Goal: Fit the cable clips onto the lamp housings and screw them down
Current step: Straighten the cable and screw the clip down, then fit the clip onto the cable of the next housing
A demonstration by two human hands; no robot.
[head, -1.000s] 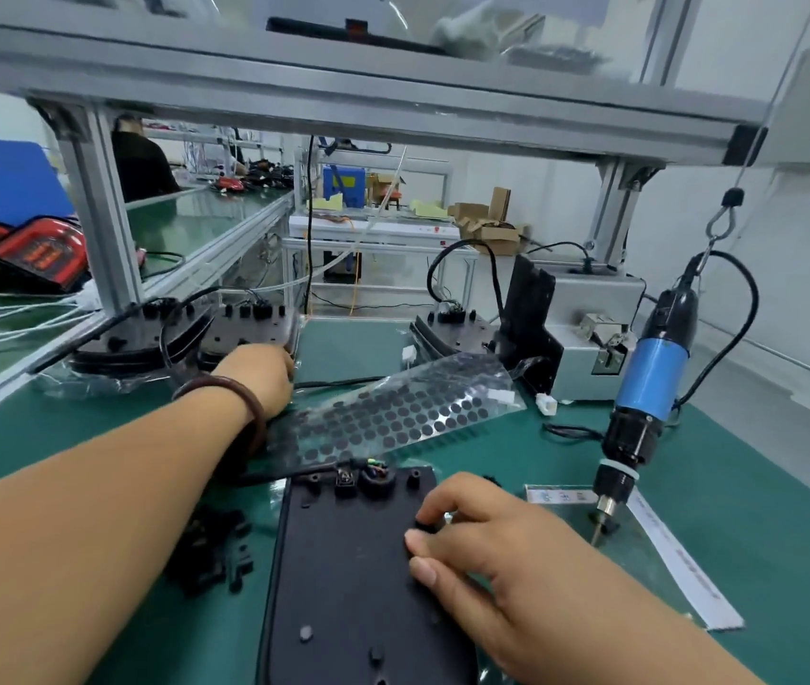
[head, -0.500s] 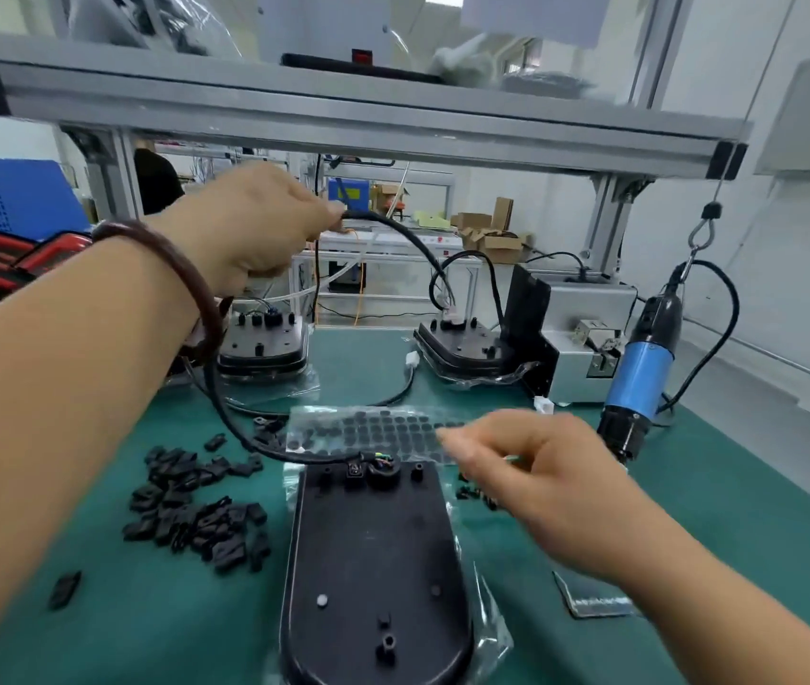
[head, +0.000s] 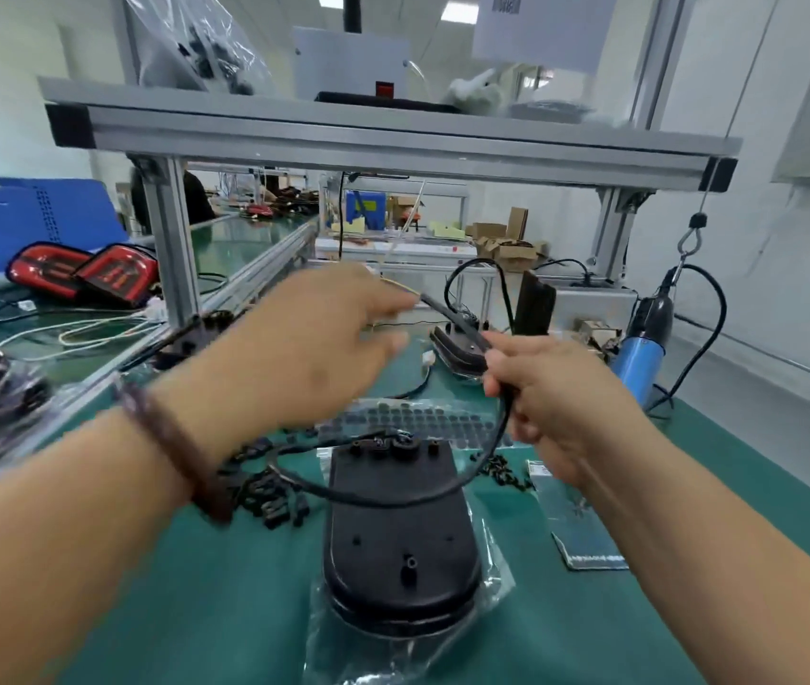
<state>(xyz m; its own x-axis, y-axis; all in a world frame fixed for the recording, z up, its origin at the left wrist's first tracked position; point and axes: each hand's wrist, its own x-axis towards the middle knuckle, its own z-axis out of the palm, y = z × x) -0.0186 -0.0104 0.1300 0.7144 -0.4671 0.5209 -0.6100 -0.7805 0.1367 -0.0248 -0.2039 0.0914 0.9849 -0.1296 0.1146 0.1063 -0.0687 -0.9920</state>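
Green bench mat bears the lamp housing. Above it, the right hand grips its cable. The blurred left hand meets the cable's end, hold unclear. Cable clips lie just left of the housing.

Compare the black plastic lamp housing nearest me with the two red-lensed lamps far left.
The black plastic lamp housing lies back-up; the red-lensed lamps show their lenses. The housing's black cable is gripped by the right hand; the lamps lie untouched. Both rest on green matting.
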